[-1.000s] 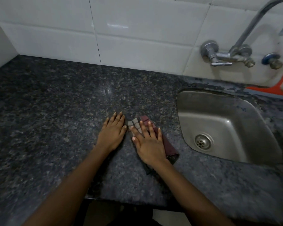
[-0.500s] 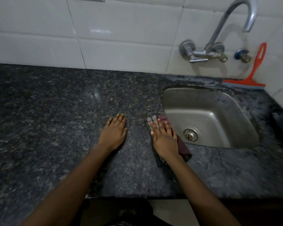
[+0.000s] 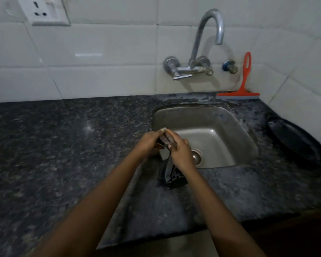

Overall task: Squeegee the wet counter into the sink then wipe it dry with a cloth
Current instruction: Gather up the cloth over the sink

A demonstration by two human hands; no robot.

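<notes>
My left hand [image 3: 148, 143] and my right hand [image 3: 180, 151] are together at the left rim of the steel sink [image 3: 245, 138], both gripping the dark cloth [image 3: 171, 175]. The cloth is lifted off the dark granite counter [image 3: 63, 145]; its lower end hangs down under my right wrist over the counter's front strip. A pale corner of it sticks out above my fingers. The red squeegee [image 3: 244, 86] leans against the tiled wall behind the sink, apart from both hands.
A chrome tap [image 3: 202, 43] juts from the wall over the sink, with a second valve [image 3: 229, 66] to its right. A dark round pan [image 3: 295, 141] lies on the counter right of the sink. A wall socket [image 3: 44, 12] sits top left.
My right hand slid the cloth right to the sink's edge. Both hands then left the counter, came together and picked the cloth up. The view shifted right.
</notes>
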